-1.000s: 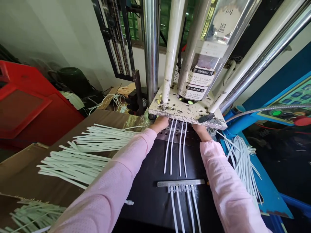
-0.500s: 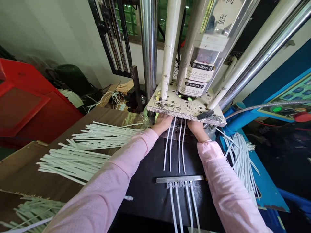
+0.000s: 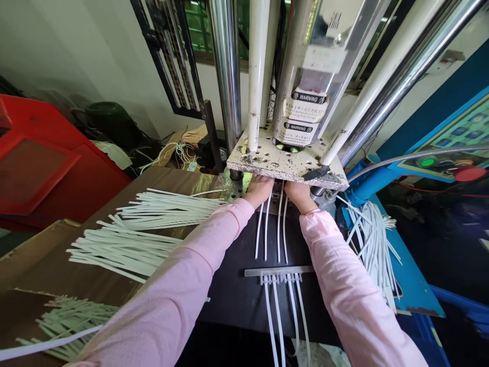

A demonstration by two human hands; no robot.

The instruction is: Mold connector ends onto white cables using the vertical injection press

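Both of my hands reach in beneath the pale, chipped upper plate [image 3: 282, 171] of a press. My left hand [image 3: 260, 188] is at the left of several thin white cables [image 3: 266, 229], its fingers mostly hidden under the plate. On the other side of these cables is my right hand [image 3: 300, 196], its fingers also hidden by the plate. The cables run from under the plate toward me over the dark table [image 3: 237, 285]. Closer to me lies a flat metal bar [image 3: 252, 272] with pale plastic pieces along it, from which more white cables [image 3: 280, 316] trail off the table edge.
Bundles of white cables [image 3: 122, 250] lie on the brown board [image 3: 49, 275] to the left. Another bundle [image 3: 372, 244] rests on a blue surface [image 3: 418, 285] at the right. A control panel [image 3: 446, 153] with buttons stands beside the press. Steel columns [image 3: 225, 66] rise behind.
My hands have come closer together under the plate, the right one moving left toward the cables. The whole view has shifted slightly. The bar and cables seem to lie as before.
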